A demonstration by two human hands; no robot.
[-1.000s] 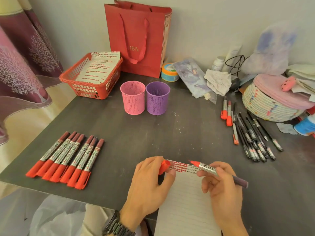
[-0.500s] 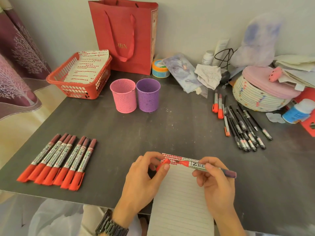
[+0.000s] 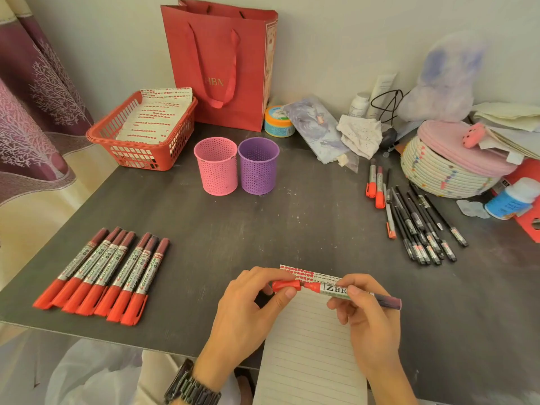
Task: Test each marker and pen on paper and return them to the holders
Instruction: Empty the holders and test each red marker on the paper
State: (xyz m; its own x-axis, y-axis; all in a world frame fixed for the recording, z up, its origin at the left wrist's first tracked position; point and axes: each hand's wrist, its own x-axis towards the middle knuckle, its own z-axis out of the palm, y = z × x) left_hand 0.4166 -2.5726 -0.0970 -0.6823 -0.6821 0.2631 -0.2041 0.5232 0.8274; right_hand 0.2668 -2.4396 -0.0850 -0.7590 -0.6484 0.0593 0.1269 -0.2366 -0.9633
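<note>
My right hand [image 3: 366, 314] grips a red marker [image 3: 336, 290] by its barrel, held level over the lined paper [image 3: 309, 352]. My left hand [image 3: 248, 308] pinches the marker's red cap [image 3: 286, 285], which sits at the marker's tip. The paper's top edge carries rows of red test marks. Several capped red markers [image 3: 108, 273] lie in a row at the left of the table. More red markers and black pens [image 3: 415, 217] lie at the right. A pink holder [image 3: 216, 166] and a purple holder [image 3: 257, 166] stand side by side at the back.
A red basket [image 3: 140, 154] with marked paper sits back left, a red gift bag [image 3: 219, 65] behind the holders. A woven basket [image 3: 444, 173], bottles, a tin and cloths crowd the back right. The dark table's [image 3: 263, 229] near edge runs below my hands.
My hands have brought the cap and the marker tip together; a second ago they were apart, with the tip bare above the paper.
</note>
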